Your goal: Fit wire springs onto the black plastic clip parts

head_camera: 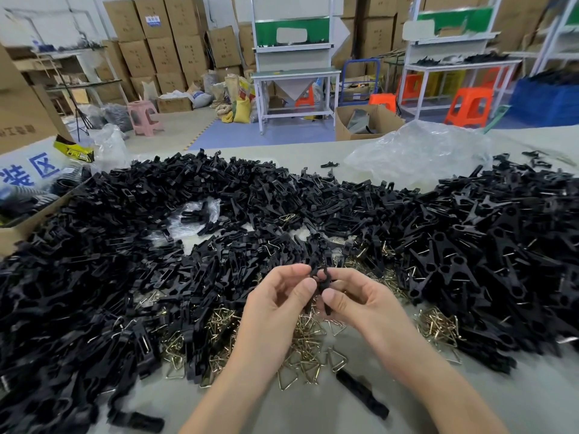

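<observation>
Both hands meet above the table's middle on one black plastic clip part [322,281]. My left hand [277,303] pinches its left side between thumb and fingers. My right hand [357,300] pinches its right side, thumb pressed on the lower leg. Whether a spring sits on this part is hidden by the fingers. Under the hands lies a loose heap of brass-coloured wire springs [300,343]. Black clip parts [119,255] are piled high to the left, behind and to the right [501,255].
A single black part [362,393] lies on bare table near my right forearm. A crumpled clear plastic bag [419,151] sits at the back right. A cardboard box [18,227] stands at the left edge. Beyond the table are workbenches, stools and stacked cartons.
</observation>
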